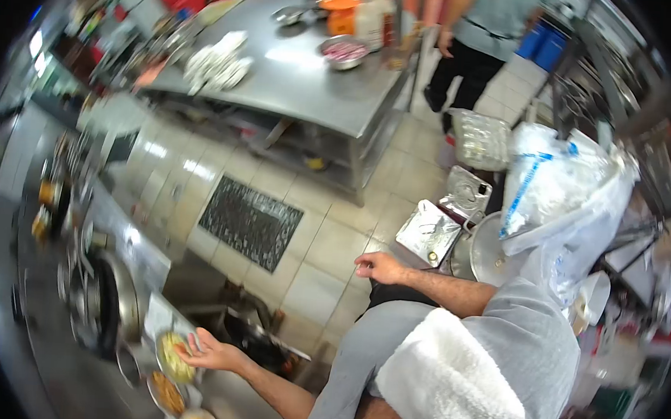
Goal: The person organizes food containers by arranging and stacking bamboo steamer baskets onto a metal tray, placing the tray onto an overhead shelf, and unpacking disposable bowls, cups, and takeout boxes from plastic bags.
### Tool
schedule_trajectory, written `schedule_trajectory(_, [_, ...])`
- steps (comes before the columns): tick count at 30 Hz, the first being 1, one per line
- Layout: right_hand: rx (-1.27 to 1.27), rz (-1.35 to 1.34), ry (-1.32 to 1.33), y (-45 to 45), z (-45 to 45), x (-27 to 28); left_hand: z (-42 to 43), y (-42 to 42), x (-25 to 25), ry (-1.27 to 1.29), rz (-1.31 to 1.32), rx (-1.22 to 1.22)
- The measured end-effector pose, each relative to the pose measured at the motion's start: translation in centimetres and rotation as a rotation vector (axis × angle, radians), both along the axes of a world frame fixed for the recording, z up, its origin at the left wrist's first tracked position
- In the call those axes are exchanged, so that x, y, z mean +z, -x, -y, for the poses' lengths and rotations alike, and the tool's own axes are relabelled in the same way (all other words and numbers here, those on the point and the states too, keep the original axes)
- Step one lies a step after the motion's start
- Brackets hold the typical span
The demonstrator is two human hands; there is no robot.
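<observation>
Left hand, fingers spread, is nearer, at the shreds bowl, contact unclear; right hand, grip unclear, hangs well apart.

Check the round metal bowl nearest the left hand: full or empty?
Not empty: pale yellow pieces of food show inside the round metal bowl nearest the left hand. I cannot tell how deep they go.

The light is bright, cool and white. Glare lies on the steel table and on the floor tiles, while the space under this table is in shadow. The fisheye view bends strongly toward black, round edges, and the left side looks blurred.
</observation>
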State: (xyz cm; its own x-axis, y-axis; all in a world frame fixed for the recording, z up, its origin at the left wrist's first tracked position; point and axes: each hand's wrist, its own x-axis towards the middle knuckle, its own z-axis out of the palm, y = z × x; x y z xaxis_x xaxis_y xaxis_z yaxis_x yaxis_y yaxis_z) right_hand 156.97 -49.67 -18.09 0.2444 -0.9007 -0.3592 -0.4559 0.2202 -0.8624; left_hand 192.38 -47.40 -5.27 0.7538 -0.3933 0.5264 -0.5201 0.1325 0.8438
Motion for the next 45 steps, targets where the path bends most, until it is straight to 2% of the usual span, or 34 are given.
schedule_trajectory(5, [-0.179,0.011,0.023,5.3,5.6,-1.8,10.4,9.3,-1.2,-0.157,-0.135,-0.568])
schedule_trajectory(7, [-0.290,0.029,0.058,7.7,7.6,-2.3,14.0,12.8,0.0,-0.323,-0.168,-0.750])
schedule_trajectory(9, [-0.433,0.098,0.122,10.9,10.2,-1.2,17.7,16.3,0.7,-0.370,-0.089,-0.952])
schedule_trajectory(11, [-0.541,0.080,0.135,14.1,12.4,-0.5,21.5,19.3,1.0,-0.392,0.128,-1.091])
schedule_trajectory(13, [-0.802,0.175,0.188,17.5,14.5,-0.6,24.7,22.4,2.2,-0.430,0.296,-1.241])
schedule_trajectory(17, [-1.229,-0.074,0.316,23.1,15.6,-2.9,29.9,28.2,2.7,-0.485,0.319,-1.483])
schedule_trajectory(19, [-1.331,-0.204,0.146,25.1,14.7,-2.6,32.6,30.1,1.5,-0.484,0.370,-1.630])
schedule_trajectory(20, [-1.344,-0.211,0.139,25.3,14.3,-3.3,33.6,31.1,1.2,-0.507,0.364,-1.682])
schedule_trajectory(22, [-1.560,-0.174,0.074,25.2,13.5,-4.2,35.2,32.9,0.8,-0.536,0.342,-1.744])
schedule_trajectory(25, [-1.551,-0.321,0.002,23.6,13.5,-4.1,36.8,35.0,0.3,-0.574,0.252,-1.846])
schedule_trajectory(27, [-1.552,-0.266,-0.078,23.2,14.7,-4.1,37.8,36.6,0.0,-0.610,0.089,-1.900])
schedule_trajectory(31, [-1.583,-0.235,-0.105,25.3,19.0,-5.0,40.1,40.0,-1.0,-0.602,0.084,-1.937])
schedule_trajectory(35, [-1.623,-0.236,-0.019,31.9,25.2,-6.6,42.0,45.3,-1.2,-0.625,0.067,-1.940])
schedule_trajectory(37, [-1.670,-0.183,-0.042,36.6,28.6,-6.4,43.1,48.9,-1.0,-0.605,0.155,-1.998])
schedule_trajectory(38, [-1.648,-0.237,-0.016,39.3,30.3,-8.3,44.0,50.8,-1.5,-0.622,0.180,-2.019])
schedule_trajectory(39, [-1.591,-0.201,-0.090,41.8,31.9,-7.7,44.6,53.0,-1.8,-0.594,0.184,-2.013])
schedule_trajectory(41, [-1.487,-0.234,-0.079,46.7,35.6,-8.8,46.1,58.0,-1.5,-0.635,0.056,-1.988])
schedule_trajectory(42, [-1.492,-0.233,-0.066,49.3,37.3,-8.2,47.1,60.4,-1.3,-0.691,0.053,-1.952])
schedule_trajectory(44, [-1.290,-0.238,-0.073,53.6,40.4,-6.1,48.7,65.3,0.0,-0.707,0.066,-1.934])
schedule_trajectory(45, [-1.303,-0.233,-0.069,55.9,41.5,-5.5,49.6,67.4,0.8,-0.727,0.076,-1.906])
